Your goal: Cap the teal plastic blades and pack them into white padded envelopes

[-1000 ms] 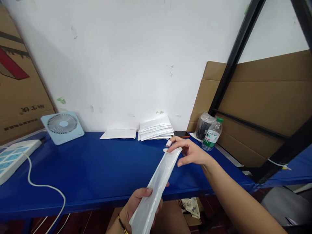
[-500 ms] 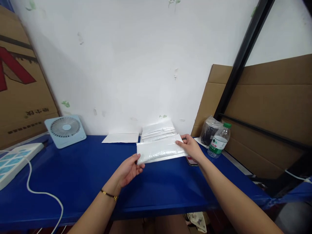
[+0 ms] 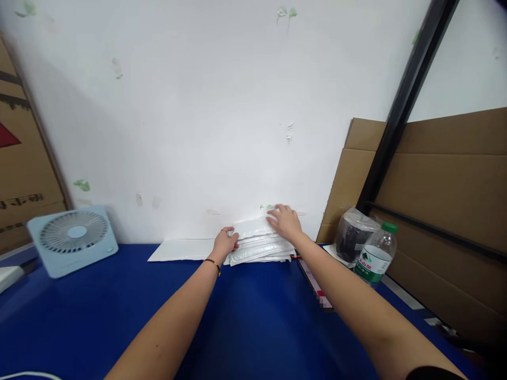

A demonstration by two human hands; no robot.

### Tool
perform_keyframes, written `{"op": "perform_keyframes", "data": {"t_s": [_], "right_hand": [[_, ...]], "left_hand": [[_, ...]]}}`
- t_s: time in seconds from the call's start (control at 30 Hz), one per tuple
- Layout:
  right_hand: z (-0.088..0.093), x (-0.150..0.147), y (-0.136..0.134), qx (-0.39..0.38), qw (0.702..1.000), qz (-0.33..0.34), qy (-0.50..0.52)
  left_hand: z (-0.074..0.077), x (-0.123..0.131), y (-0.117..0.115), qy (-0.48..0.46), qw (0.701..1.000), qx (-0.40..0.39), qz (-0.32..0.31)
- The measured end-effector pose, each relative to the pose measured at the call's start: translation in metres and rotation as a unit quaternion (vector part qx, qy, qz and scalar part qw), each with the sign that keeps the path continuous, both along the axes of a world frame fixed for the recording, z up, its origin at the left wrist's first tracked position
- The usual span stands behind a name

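White bubble mailers lie in a loose, uneven stack [image 3: 261,250] against the wall, shiny and slightly wrinkled. The top bubble mailer [image 3: 251,228] tilts up toward the wall. My left hand [image 3: 225,244] is at its left end, thumb and fingers closed about the edge. At the right end, my right hand [image 3: 285,221] rests over the upper corner with its fingers apart and bent, the fingertips touching the mailer. A flat white sheet or mailer [image 3: 180,250] lies left of the stack, partly behind my left hand.
A light blue fan [image 3: 75,235] stands at the left on the blue table [image 3: 245,316]. At right are a phone [image 3: 315,285], a plastic-wrapped dark object [image 3: 350,237] and a green-capped water bottle [image 3: 376,256]. Cardboard [image 3: 447,211] and a black metal post [image 3: 400,116] border the right side.
Both hands have moved forward, bringing the bubble mailer they held onto the stack by the wall. My right hand's fingers have spread. The phone shows more fully, and the view has shifted.
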State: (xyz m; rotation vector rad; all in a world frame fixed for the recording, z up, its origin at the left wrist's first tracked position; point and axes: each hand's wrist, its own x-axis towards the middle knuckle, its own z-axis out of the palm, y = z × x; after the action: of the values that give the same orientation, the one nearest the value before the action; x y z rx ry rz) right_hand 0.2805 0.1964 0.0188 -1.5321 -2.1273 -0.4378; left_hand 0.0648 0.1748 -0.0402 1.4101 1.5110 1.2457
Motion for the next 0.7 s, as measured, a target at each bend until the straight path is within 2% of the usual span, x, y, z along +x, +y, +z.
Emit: {"op": "perform_keyframes", "data": {"t_s": [0.1,0.2,0.23,0.3,0.37,0.43,0.5,0.6,0.7], "right_hand": [[-0.009,-0.009,-0.003,-0.072,0.995,0.021,-0.069],[-0.008,-0.012,-0.002,-0.091,0.993,0.004,-0.070],[-0.007,-0.013,-0.002,-0.091,0.993,0.003,-0.071],[-0.004,-0.013,-0.001,-0.093,0.993,0.004,-0.077],[-0.002,-0.014,-0.002,-0.096,0.992,0.003,-0.085],[-0.001,-0.015,-0.004,-0.094,0.991,0.002,-0.094],[0.002,-0.015,-0.008,-0.073,0.993,0.008,-0.097],[0.009,-0.015,-0.023,0.001,0.997,0.035,-0.071],[0.014,-0.017,-0.053,0.051,0.994,0.099,0.000]], "left_hand": [[-0.006,-0.008,0.002,0.049,0.998,0.024,0.001],[-0.005,-0.037,0.003,0.143,0.987,0.067,0.034],[-0.006,-0.051,0.003,0.234,0.966,0.096,0.051],[-0.012,-0.082,0.001,0.295,0.949,0.085,0.070],[-0.022,-0.110,-0.002,0.467,0.883,-0.012,0.046],[-0.029,-0.129,-0.007,0.497,0.866,-0.047,0.015],[-0.030,-0.139,-0.012,0.507,0.861,-0.050,-0.009],[-0.024,-0.143,-0.020,0.533,0.845,-0.046,-0.014],[-0.016,-0.146,-0.033,0.547,0.832,-0.087,-0.017]]}}
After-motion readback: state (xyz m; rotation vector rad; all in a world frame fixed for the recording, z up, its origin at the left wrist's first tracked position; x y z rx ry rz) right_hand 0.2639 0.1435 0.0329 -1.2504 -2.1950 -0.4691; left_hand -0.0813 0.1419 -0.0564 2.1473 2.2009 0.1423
